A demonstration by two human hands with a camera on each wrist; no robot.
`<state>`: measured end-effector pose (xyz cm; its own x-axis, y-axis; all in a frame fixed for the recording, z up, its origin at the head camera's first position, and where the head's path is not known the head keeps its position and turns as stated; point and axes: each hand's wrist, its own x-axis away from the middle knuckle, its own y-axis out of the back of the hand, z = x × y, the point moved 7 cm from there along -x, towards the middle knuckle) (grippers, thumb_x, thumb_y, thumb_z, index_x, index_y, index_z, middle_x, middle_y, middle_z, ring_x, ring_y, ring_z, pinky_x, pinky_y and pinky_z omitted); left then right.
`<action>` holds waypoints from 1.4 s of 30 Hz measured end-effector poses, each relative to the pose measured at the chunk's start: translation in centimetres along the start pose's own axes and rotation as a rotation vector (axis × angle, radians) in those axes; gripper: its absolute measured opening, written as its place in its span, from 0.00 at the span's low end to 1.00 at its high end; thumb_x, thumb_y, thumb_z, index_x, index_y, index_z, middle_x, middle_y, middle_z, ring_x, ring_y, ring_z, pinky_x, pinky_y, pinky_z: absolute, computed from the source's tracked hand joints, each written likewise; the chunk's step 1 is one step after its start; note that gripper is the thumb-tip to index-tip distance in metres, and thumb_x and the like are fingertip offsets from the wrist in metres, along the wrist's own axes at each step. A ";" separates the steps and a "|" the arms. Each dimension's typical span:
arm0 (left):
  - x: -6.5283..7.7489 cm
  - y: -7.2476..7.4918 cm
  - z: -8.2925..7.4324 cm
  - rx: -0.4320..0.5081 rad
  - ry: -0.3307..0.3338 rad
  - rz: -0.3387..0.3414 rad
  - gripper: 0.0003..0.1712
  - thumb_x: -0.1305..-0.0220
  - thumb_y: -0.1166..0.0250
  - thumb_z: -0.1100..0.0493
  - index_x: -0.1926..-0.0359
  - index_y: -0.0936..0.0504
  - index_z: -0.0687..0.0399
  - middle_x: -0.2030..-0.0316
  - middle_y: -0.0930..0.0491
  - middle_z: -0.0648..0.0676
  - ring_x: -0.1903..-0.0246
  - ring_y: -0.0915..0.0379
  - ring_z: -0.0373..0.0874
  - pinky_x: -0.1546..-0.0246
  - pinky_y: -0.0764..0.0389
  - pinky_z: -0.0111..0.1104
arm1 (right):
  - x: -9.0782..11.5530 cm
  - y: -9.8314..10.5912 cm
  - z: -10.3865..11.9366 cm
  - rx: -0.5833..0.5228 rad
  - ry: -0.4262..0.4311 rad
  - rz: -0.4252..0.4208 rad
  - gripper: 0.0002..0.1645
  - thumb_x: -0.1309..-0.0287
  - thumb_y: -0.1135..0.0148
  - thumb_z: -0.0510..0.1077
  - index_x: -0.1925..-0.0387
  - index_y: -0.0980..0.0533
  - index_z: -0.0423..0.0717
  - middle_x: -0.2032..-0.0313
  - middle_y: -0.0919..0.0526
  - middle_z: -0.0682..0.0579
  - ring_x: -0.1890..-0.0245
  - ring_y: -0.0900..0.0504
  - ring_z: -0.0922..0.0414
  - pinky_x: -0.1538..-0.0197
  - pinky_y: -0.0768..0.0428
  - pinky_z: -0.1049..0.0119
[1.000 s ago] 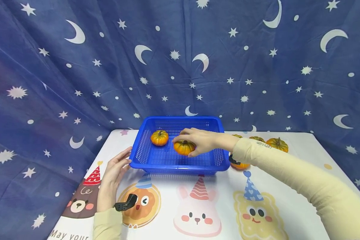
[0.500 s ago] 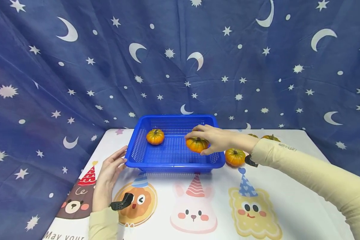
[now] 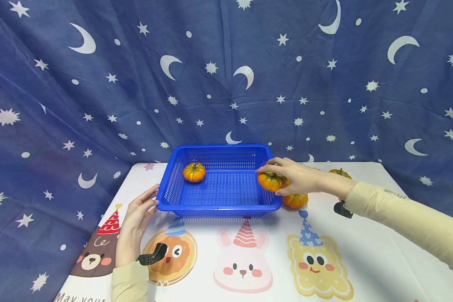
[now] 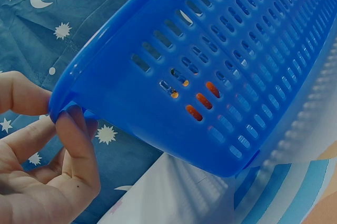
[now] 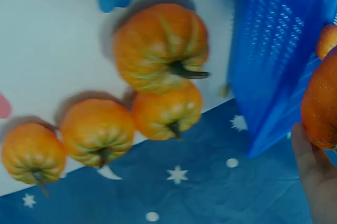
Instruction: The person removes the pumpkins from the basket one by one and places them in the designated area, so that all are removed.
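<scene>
A blue plastic basket [image 3: 219,208] with slotted walls stands on the table. At its left end, my left hand [image 3: 136,218] pinches the rim between thumb and fingers, plain in the left wrist view. My right hand [image 3: 300,177] grips a small orange pumpkin [image 3: 270,181] from above, over the basket's right rim. The right wrist view catches only part of this held pumpkin [image 5: 322,103] at its right edge. One other pumpkin [image 3: 194,172] sits inside the basket toward the left.
Right of the basket, a larger pumpkin [image 5: 160,48] and several smaller pumpkins [image 5: 97,132] lie on the white printed tablecloth [image 3: 324,239]. In the head view, my right arm partly hides them. A blue star-and-moon curtain [image 3: 226,84] hangs behind the table.
My right hand has carried its pumpkin rightward, from above the basket's middle to its right rim. The left hand stays at the rim; the head view has shifted slightly.
</scene>
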<state>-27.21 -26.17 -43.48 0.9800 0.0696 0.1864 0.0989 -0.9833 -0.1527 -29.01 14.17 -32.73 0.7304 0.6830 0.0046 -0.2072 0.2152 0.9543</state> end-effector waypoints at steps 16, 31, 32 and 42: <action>0.4 0.3 -0.2 -0.007 0.000 -0.018 0.33 0.36 0.46 0.70 0.30 0.39 0.60 0.57 0.21 0.35 0.54 0.27 0.32 0.52 0.28 0.29 | 4.9 -0.6 -4.4 0.030 -0.042 -0.121 0.43 0.56 0.27 0.42 0.35 0.32 0.55 0.40 0.29 0.42 0.44 0.28 0.42 0.49 0.22 0.44; 0.0 0.1 0.0 -0.022 0.025 -0.018 0.33 0.36 0.46 0.69 0.29 0.39 0.57 0.55 0.23 0.35 0.50 0.30 0.33 0.51 0.28 0.29 | 8.8 -2.5 -8.4 0.030 -0.175 -0.200 0.45 0.58 0.25 0.42 0.36 0.32 0.52 0.40 0.28 0.40 0.44 0.26 0.37 0.47 0.28 0.35; 0.0 0.1 0.0 -0.023 0.028 -0.019 0.34 0.36 0.46 0.69 0.29 0.39 0.57 0.55 0.23 0.36 0.50 0.30 0.33 0.51 0.28 0.29 | 9.1 -2.7 -8.6 0.030 -0.184 -0.203 0.45 0.58 0.25 0.42 0.35 0.32 0.52 0.40 0.28 0.40 0.44 0.27 0.37 0.47 0.28 0.34; -0.1 0.0 0.0 -0.025 0.031 -0.020 0.34 0.36 0.46 0.69 0.29 0.39 0.57 0.55 0.23 0.35 0.50 0.30 0.33 0.51 0.28 0.29 | 11.2 -3.8 -10.3 0.043 -0.186 -0.276 0.46 0.61 0.23 0.43 0.36 0.32 0.48 0.43 0.28 0.36 0.44 0.29 0.35 0.48 0.31 0.31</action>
<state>-27.26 -26.22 -43.45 0.9720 0.0845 0.2195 0.1137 -0.9857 -0.1243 -26.77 28.15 -39.42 0.8622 0.4632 -0.2052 0.0398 0.3419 0.9389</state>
